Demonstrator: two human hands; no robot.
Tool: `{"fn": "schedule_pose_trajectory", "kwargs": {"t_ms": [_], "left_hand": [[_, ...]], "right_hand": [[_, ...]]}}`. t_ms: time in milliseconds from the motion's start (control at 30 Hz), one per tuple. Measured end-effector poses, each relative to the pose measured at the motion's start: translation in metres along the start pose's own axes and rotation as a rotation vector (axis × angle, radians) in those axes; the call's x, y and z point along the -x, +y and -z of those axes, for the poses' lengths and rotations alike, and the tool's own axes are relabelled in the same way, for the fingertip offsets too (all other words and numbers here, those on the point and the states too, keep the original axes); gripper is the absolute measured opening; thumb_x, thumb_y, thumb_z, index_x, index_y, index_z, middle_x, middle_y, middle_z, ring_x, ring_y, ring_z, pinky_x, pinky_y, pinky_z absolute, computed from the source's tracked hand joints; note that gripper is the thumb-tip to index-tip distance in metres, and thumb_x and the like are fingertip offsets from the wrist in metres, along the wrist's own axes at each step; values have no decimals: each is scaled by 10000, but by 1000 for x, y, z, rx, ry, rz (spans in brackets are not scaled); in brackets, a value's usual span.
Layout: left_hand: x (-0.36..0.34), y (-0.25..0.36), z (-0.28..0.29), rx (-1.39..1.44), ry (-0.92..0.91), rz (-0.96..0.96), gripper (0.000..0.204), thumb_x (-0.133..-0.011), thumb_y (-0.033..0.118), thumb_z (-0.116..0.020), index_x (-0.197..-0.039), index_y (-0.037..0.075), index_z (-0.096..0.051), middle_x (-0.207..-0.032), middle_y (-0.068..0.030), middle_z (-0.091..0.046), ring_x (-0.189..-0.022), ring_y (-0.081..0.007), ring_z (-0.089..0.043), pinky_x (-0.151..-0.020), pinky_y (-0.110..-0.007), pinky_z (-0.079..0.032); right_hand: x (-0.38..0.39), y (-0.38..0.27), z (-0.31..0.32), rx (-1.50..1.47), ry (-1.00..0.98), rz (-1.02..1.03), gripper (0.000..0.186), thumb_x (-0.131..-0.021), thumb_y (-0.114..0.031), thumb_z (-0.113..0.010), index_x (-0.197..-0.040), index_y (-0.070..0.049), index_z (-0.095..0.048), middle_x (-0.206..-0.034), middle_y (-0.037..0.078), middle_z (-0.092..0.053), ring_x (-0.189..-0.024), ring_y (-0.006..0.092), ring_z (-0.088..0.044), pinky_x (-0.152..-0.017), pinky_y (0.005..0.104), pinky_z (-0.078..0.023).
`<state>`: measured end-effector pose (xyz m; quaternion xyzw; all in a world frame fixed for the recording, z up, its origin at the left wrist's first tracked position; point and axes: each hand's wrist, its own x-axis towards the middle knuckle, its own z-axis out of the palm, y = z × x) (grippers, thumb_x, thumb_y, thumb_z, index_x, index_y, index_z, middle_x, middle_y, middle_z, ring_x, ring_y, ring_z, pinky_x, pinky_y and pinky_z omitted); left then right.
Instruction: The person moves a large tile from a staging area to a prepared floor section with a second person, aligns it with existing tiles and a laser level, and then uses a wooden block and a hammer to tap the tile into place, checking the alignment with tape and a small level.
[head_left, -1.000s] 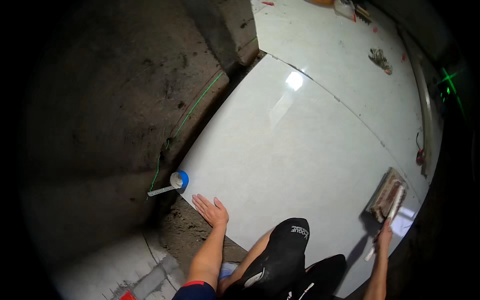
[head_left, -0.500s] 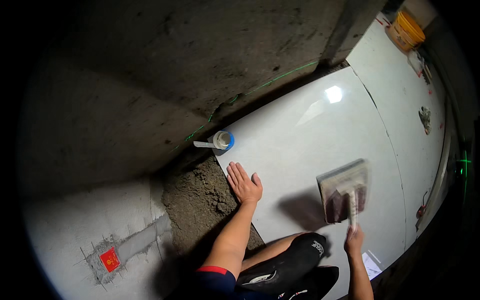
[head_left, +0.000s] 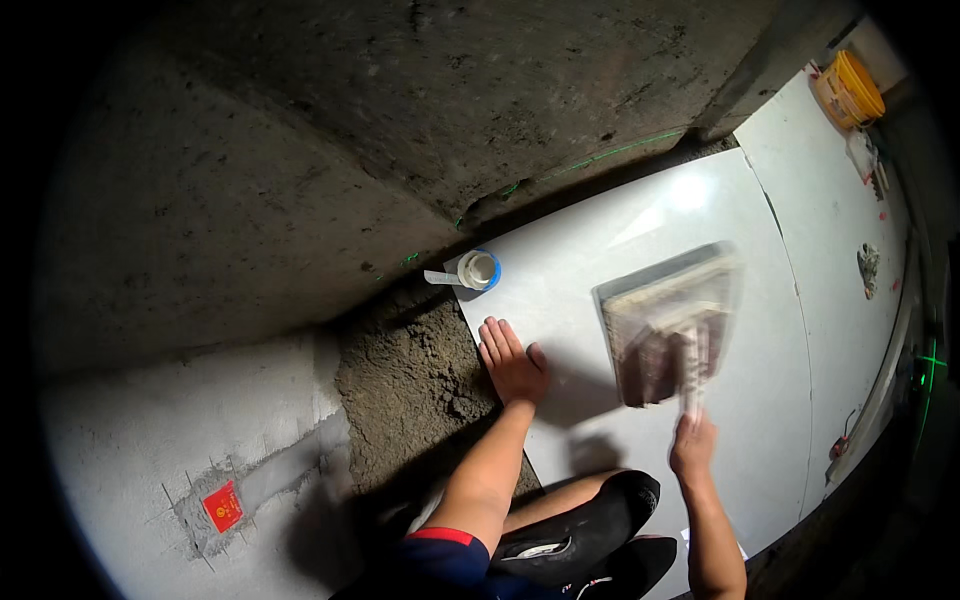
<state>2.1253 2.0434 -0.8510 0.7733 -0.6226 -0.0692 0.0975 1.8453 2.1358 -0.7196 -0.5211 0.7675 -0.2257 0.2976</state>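
Note:
My left hand lies flat near the left edge of a large pale floor tile, fingers stretched out and palm down. In my right hand is the handle of a tile-beating mallet with a broad, square, block-like head. The mallet is held above the tile, blurred by motion, and casts a shadow to its left. A round pipe end with a blue ring stands at the tile's far left corner, a pale strip sticking out from it.
Rough grey mortar borders the tile's left edge. A dark wall with a green laser line rises behind. Farther right lie another tile, a yellow bucket and a crumpled glove-like bundle. A red cover sits at lower left.
The mallet has risen and looks larger, its head now farther up the picture. My left hand stays flat on the tile. The whole view has shifted slightly.

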Motion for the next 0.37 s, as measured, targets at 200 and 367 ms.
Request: {"fn": "schedule_pose_trajectory", "kwargs": {"t_ms": [200,367], "left_hand": [[3,-4,-4,-17,-45,34,729,-912,318,-467,-1481,-82,-253,-1592,-258,-167,-1485,-405,-135,-1203,-491,-104],[2,-7,-10,30,-24,-11,739,-946,348,-418,-1522,-42,-170,-1596,-250,-151,-1483,-422,-117,-1197,-524,-92]], "right_hand": [[-68,-65,7,-121,-477,-612,634,-985,-576,-441,-698,-19,-535,-541,72,-521,-475,214,-532,-491,373,-437],[-40,-120,56,-401,-166,-109,518,-983,-515,-501,-762,-49,-556,-554,1,-465,-482,102,-439,-447,275,-387]]}}
